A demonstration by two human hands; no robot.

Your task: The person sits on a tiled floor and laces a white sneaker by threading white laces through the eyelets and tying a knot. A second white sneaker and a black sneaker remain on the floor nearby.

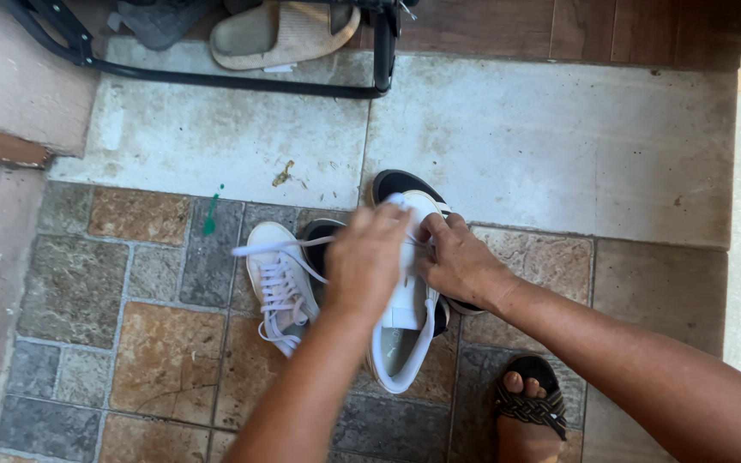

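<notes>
**Two hands working the lace of one white sneaker**

The floor is carrying everything here: pale slabs behind, mottled tiles in front. Two white sneakers are sitting side by side on the tiles. The right sneaker is lying under both hands, resting partly on a black sandal; its tongue and heel opening are showing bare, so its lacing looks unfinished. The left sneaker is standing just beside it, laced along its length, with one loose lace trailing out sideways.

The left hand is curling down over the right sneaker's front, fingers closed, seemingly pinching lace. The right hand is pressing its bent fingers onto the same spot, half closed.

One foot is wearing another black sandal. One beige slipper is lying by a black frame.
</notes>
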